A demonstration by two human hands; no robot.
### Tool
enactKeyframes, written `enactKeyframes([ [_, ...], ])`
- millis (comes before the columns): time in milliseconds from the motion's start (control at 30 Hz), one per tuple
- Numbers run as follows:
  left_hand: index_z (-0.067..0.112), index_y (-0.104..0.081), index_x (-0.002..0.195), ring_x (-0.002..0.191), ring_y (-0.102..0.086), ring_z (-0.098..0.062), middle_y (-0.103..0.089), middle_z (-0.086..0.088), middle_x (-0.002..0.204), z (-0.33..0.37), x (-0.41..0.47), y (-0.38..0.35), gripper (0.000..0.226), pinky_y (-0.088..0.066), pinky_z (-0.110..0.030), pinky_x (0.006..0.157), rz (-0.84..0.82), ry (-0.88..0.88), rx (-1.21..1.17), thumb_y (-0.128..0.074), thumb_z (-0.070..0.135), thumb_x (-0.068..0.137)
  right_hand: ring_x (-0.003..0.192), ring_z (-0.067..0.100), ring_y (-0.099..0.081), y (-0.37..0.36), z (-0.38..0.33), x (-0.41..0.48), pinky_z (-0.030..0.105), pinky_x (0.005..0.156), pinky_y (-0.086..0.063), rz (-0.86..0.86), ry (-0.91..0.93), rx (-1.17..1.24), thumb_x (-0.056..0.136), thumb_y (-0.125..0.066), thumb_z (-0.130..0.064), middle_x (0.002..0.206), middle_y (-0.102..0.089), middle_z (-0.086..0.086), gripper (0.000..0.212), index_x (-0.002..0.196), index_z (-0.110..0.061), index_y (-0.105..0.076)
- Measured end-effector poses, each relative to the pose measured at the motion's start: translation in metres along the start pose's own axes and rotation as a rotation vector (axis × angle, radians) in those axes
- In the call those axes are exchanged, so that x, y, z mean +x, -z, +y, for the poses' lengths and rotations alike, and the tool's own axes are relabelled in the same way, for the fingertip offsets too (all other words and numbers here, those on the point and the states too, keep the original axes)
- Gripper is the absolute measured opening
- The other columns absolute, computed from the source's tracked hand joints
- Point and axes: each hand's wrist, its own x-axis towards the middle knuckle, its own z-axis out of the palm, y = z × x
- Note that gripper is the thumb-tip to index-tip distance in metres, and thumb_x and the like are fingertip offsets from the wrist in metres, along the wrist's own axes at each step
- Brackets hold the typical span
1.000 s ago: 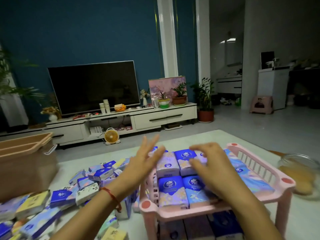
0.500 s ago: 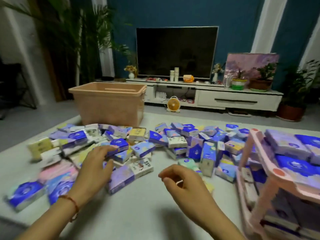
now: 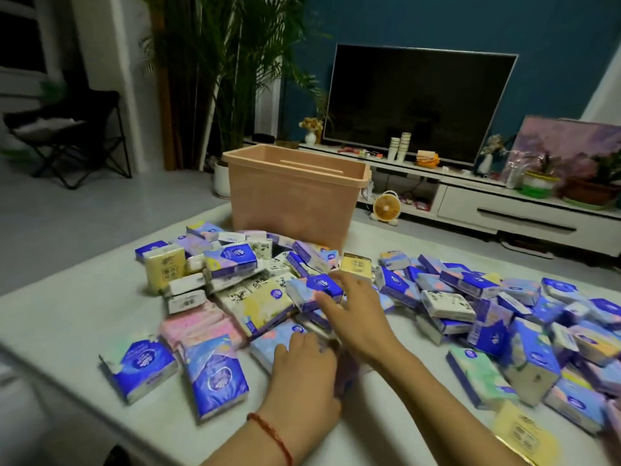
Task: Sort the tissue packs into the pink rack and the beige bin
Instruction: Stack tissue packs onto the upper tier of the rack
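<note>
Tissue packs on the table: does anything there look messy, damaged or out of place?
Messy, yes. The tissue packs lie in a loose heap across the table, overlapping and tilted every way, some propped on edge. None looks torn, as far as the blur allows. The beige bin stands upright behind them.

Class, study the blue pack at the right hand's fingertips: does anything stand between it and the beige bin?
Yes. Loose packs lie between the blue pack and the beige bin, against its wall; nothing visible blocks its open top.
</note>
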Motion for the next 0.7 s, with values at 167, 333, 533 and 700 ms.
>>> enactKeyframes([
  [167,0.024,-0.019,0.146,0.132,-0.022,-0.033,-0.019,-0.018,0.143,-0.009,0.009,0.007,0.086,-0.028,-0.04,0.109,-0.321,-0.072,-0.141,-0.066,0.043,0.077,0.116,0.029,-0.046,-0.014,-0.012,0.026,0.037,0.094,-0.042,-0.103,-0.089,-0.214,0.079,-0.059,-0.052,0.124,-0.052,0.012,0.056,0.125,-0.021,-0.05],
  [333,0.015,-0.029,0.138,0.122,-0.044,-0.031,-0.024,-0.02,0.14,-0.017,0.018,0.019,0.083,-0.045,-0.034,0.096,-0.471,-0.076,-0.117,-0.077,0.018,0.071,0.101,0.018,-0.053,0.019,-0.016,0.004,0.031,0.087,-0.047,-0.03,-0.127,0.036,0.075,-0.071,-0.033,0.115,-0.056,0.003,0.05,0.117,-0.014,-0.055],
  [533,0.015,-0.044,0.116,0.106,-0.052,-0.021,-0.046,-0.006,0.123,-0.004,0.002,0.026,0.067,-0.042,-0.022,0.074,-0.331,-0.115,-0.139,-0.082,0.031,0.063,0.097,0.004,-0.055,0.102,-0.002,-0.095,0.019,0.074,-0.048,-0.059,-0.118,0.168,0.064,-0.077,-0.032,0.118,-0.052,-0.009,0.054,0.112,-0.033,-0.052],
  [700,0.034,-0.034,0.129,0.117,-0.04,0.006,-0.04,0.019,0.131,0.041,-0.048,0.04,0.095,-0.029,-0.006,0.089,-0.11,-0.296,-0.441,-0.064,0.066,0.045,0.105,-0.003,-0.058,0.188,-0.006,-0.181,0.013,0.09,-0.047,0.167,-0.004,0.321,0.05,-0.069,-0.034,0.115,-0.06,-0.013,0.056,0.105,-0.034,-0.058],
])
